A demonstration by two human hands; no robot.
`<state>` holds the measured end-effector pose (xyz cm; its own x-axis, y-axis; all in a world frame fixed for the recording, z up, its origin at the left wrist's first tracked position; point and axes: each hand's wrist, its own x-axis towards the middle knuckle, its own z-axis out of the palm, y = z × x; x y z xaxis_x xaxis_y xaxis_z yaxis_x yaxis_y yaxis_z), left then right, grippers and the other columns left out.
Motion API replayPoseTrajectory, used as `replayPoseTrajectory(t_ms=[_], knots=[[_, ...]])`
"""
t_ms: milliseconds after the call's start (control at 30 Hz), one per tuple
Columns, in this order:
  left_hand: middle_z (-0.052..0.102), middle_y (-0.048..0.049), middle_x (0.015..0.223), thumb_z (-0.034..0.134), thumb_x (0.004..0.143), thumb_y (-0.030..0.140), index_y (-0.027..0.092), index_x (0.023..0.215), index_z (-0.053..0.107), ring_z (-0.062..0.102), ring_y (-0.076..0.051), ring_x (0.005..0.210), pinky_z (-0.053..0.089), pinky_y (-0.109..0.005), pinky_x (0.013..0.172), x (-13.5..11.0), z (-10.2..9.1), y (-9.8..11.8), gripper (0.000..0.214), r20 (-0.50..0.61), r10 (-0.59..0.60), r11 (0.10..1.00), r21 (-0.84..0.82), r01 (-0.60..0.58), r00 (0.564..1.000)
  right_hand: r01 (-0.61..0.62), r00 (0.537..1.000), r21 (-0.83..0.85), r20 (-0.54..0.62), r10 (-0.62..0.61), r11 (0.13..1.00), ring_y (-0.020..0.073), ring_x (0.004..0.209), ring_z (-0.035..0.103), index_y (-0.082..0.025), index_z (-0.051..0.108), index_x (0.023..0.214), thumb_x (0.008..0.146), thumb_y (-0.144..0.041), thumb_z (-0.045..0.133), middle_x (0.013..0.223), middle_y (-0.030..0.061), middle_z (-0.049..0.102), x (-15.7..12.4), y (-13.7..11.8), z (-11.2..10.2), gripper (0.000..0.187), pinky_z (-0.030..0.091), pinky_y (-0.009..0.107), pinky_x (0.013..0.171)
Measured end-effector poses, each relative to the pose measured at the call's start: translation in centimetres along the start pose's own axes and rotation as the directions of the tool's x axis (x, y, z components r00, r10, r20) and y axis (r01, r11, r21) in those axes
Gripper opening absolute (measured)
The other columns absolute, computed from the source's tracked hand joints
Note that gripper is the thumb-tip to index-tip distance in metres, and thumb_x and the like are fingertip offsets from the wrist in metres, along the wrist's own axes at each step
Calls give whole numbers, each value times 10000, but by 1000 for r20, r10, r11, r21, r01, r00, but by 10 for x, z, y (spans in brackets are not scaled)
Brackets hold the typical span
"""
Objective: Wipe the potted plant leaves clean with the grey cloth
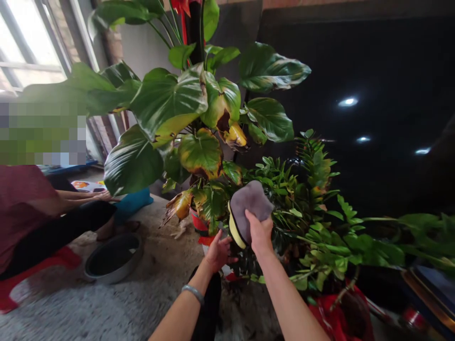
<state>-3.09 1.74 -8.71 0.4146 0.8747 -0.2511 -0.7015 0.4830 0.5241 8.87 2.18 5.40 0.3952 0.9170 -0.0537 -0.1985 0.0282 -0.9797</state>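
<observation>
**Right hand** [260,233]: clamped on a grey microfibre cloth [249,208] with a yellow edge; the cloth is bunched up just beside the zamioculcas fronds [284,199].

**Left hand** [217,252]: open, fingers spread, apart from the cloth; near the red pot [198,223]. Contact with the plant: cannot tell. Metal bangle [193,293] on the wrist.

**Plant:** broad glossy leaves [167,102], several yellowed and browning at the edges, rise above the red pot, between the hands and the window [31,42].

**Nearby:** a seated person in a maroon top [24,213], one hand [87,199] extended, is to the left; a grey basin [113,258] sits on the concrete floor [106,303] by that person's knee. A blue cloth [133,203] lies beyond.
</observation>
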Motion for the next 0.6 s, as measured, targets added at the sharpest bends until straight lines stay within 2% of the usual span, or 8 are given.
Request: replayPoseTrajectory(t_ms=[100, 167, 233, 300, 367, 433, 500, 600], knots=[[726, -109, 923, 404, 836, 596, 151, 1164, 599, 652, -285, 872, 440, -394, 806, -3, 2, 3, 586, 1, 10, 999, -43, -10, 1000, -58, 998, -39, 16, 58, 998, 293, 919, 643, -157, 662, 851, 426, -271, 769, 901, 107, 728, -23, 29, -25, 453, 468, 373, 857], [725, -104, 926, 408, 841, 577, 156, 1176, 597, 647, -291, 891, 423, -398, 839, -5, 2, 5, 571, 4, 16, 998, -66, -16, 1000, -153, 985, -48, 66, 156, 987, 296, 848, 660, -155, 656, 797, 417, -279, 767, 819, 103, 732, -47, 35, -50, 414, 495, 376, 803], [719, -107, 858, 424, 840, 565, 137, 1159, 604, 648, -283, 827, 433, -399, 805, -6, 0, 7, 563, 4, 16, 998, -69, -15, 1000, -269, 956, -57, 104, 274, 961, 297, 784, 668, -149, 651, 801, 400, -314, 786, 759, 93, 727, -63, 22, -74, 454, 517, 383, 737], [699, -106, 807, 429, 843, 557, 121, 1148, 600, 638, -260, 745, 449, -393, 738, -8, -2, 8, 560, 4, 18, 998, -56, -18, 1000, -284, 957, -41, 54, 286, 958, 294, 758, 665, -146, 646, 844, 374, -353, 808, 753, 81, 723, -61, -5, -89, 539, 521, 393, 704], [685, -112, 834, 422, 851, 544, 114, 1172, 579, 628, -249, 732, 455, -383, 697, -8, -2, 6, 559, -2, 31, 999, -35, -31, 1000, -92, 992, -43, -96, 88, 995, 289, 796, 657, -148, 642, 897, 380, -386, 811, 819, 82, 720, -44, -36, -95, 594, 512, 400, 735], [684, -117, 872, 413, 863, 521, 118, 1198, 562, 629, -246, 765, 455, -365, 687, -7, 1, 3, 544, -31, 53, 999, -6, -53, 998, 187, 955, -165, -201, -218, 969, 292, 887, 636, -153, 640, 953, 417, -396, 797, 925, 95, 707, -23, -58, -91, 609, 479, 407, 814], [691, -108, 855, 392, 880, 493, 119, 1201, 561, 630, -232, 767, 450, -338, 680, -5, 5, -2, 521, -82, 79, 997, 26, -77, 993, 357, 895, -336, -144, -422, 872, 300, 963, 610, -175, 638, 1014, 469, -357, 764, 994, 96, 691, -10, -60, -81, 589, 432, 413, 883], [698, -84, 790, 372, 891, 475, 125, 1204, 566, 631, -217, 728, 444, -326, 686, -2, 9, -10, 508, -119, 92, 995, 42, -87, 989, 399, 911, -417, 80, -405, 817, 302, 977, 610, -225, 659, 1015, 487, -221, 704, 981, 78, 698, -21, -25, -65, 530, 410, 393, 907]])
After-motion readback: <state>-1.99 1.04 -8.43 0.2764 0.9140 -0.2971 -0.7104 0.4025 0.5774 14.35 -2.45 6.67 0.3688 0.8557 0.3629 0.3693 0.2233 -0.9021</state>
